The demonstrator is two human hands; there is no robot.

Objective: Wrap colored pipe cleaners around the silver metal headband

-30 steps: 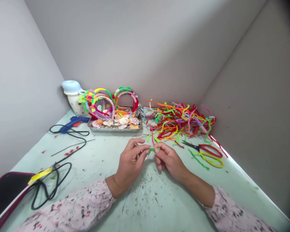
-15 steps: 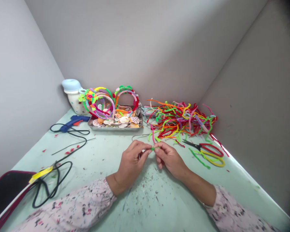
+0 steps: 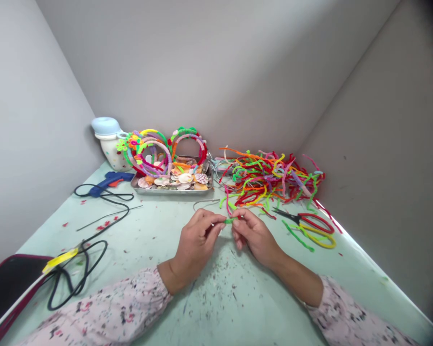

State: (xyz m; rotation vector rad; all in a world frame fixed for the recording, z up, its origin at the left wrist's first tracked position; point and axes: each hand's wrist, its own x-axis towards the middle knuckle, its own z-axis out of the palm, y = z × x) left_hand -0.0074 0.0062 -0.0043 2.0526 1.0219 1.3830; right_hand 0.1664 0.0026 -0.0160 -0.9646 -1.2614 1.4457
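A short green strip of fuzzy chenille [image 3: 229, 221] was pinched in the fingertips of the left hand [image 3: 197, 242] and right hand [image 3: 255, 235], its long axis (nearly crosswise) spanning the gap, neither hand nearer.

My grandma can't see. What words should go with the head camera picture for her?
The left hand and right hand pinch a small green fuzzy strip together over a pale green table. Behind are colorful hoops, a metal tray of shells and a tangled pile of fuzzy stems, with scissors at the right.
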